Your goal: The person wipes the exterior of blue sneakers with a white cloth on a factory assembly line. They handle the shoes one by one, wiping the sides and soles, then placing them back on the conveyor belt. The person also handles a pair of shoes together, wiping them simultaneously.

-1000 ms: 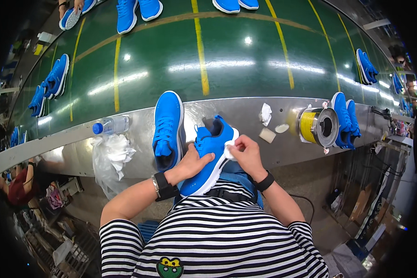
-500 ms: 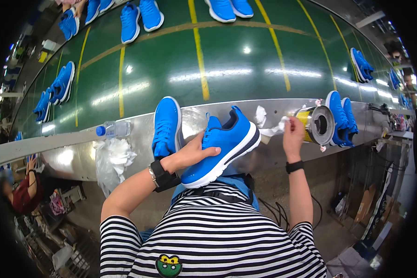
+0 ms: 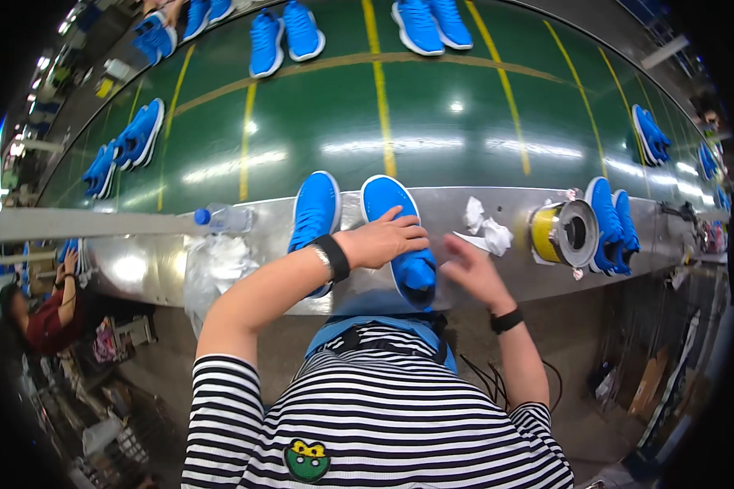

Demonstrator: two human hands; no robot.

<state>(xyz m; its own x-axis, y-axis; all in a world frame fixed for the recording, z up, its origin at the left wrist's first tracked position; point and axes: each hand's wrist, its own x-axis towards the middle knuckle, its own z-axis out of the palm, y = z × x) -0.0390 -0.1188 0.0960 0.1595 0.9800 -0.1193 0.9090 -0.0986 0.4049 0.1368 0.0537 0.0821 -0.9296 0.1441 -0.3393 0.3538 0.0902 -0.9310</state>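
A blue sneaker (image 3: 386, 196) with a white sole stands on the metal ledge (image 3: 448, 204), its toe toward the belt. My left hand (image 3: 383, 238) lies across its laces with the fingers wrapped over it, hiding the middle. Close to that shoe's heel, my right hand (image 3: 471, 273) is open and empty, fingers apart and a little blurred. Left of the held shoe stands a similar blue sneaker (image 3: 316, 208), partly covered by my left wrist. Crumpled white paper (image 3: 497, 236) sits beyond my right hand.
A yellow can-like container (image 3: 544, 235) lies right of the paper, beside another pair of blue sneakers (image 3: 603, 216). Leftward are a clear bottle (image 3: 230, 220) and a plastic bag of white paper (image 3: 220, 265). More sneakers sit on the green belt (image 3: 302, 122). A co-worker (image 3: 53, 314) is far left.
The sneaker tilted in my left hand now stands upright on the ledge beside the other one. My right hand has let go of the white paper and moved left toward the shoe.
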